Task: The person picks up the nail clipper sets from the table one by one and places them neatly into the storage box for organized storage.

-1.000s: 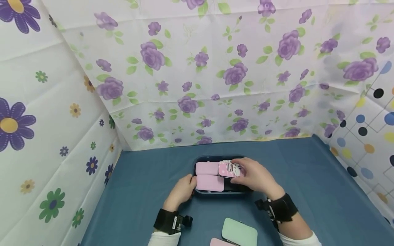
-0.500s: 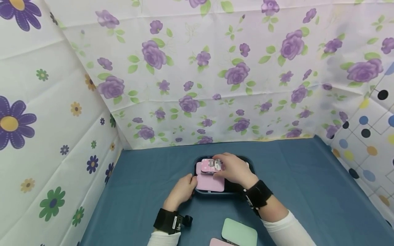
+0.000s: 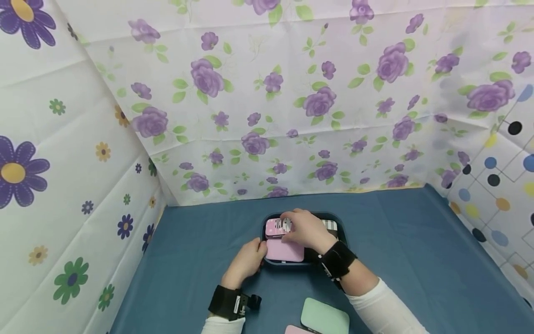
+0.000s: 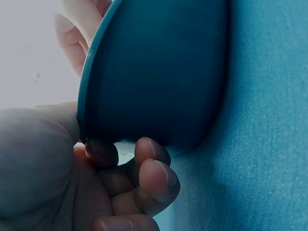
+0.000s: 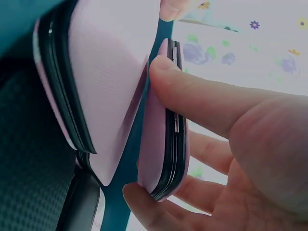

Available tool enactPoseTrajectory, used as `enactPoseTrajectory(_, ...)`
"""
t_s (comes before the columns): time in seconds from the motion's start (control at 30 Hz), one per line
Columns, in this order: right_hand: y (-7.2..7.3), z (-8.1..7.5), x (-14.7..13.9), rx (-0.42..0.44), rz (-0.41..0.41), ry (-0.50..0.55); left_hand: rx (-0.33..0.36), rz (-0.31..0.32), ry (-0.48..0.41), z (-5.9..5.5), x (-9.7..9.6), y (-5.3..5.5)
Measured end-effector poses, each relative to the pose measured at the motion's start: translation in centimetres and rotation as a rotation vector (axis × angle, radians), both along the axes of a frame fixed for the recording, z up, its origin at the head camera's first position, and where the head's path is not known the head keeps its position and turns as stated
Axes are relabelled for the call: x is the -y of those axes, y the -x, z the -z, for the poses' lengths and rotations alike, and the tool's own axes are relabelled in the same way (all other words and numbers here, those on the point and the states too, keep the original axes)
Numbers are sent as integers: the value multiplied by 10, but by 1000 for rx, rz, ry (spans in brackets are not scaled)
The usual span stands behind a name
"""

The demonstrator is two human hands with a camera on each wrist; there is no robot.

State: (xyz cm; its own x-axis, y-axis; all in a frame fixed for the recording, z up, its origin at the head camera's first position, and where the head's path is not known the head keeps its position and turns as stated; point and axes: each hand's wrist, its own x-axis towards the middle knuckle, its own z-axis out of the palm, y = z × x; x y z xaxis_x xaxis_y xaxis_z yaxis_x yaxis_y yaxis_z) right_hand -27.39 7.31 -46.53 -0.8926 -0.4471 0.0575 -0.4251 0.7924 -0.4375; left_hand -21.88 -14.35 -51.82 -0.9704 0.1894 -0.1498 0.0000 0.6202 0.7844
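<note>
My right hand (image 3: pixel 308 232) pinches a small pink zip case (image 3: pixel 277 227) with a cartoon cat and stripes on its top. In the right wrist view, thumb and fingers clasp the held case (image 5: pixel 153 132) by its long sides, a gap between it and other pink cases (image 5: pixel 113 62). It sits over the back left of a dark blue tray (image 4: pixel 159 72). A plain pink case (image 3: pixel 285 250) lies at the front left of the tray. My left hand (image 3: pixel 246 257) grips the tray's left end, thumb at the rim and fingers against the outer wall.
A black-and-white striped case (image 3: pixel 330 225) lies at the tray's back right, partly hidden by my right hand. On the blue cloth in front, a mint green case (image 3: pixel 325 315) overlaps a pink case (image 3: pixel 295 330). Flowered sheets (image 3: pixel 271 116) wall off the back and sides.
My right hand has carried the patterned pink case leftward across the tray and lowered it at the back left, uncovering the striped case. The left hand keeps its grip on the tray.
</note>
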Motion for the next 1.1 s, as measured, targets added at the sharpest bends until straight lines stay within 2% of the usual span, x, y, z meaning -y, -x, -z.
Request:
enactPoseTrajectory(0.13,0,-1,2,10,-5,-30,13,-5,1,0,0,0)
enactPoseTrajectory(0.37,3,-5,5,98,-23,-61,0,2,-18,2,1,-1)
enactPoseTrajectory(0.6,6,-3,7,106,-53,-93,3,0,-19,2,0,0)
enactPoseTrajectory(0.9,6,1,7,94,-82,-129,-28,16,-36,2,2,0)
enactPoseTrajectory(1.1,0,-5,4,142,-73,-131,-4,4,-28,3,1,1)
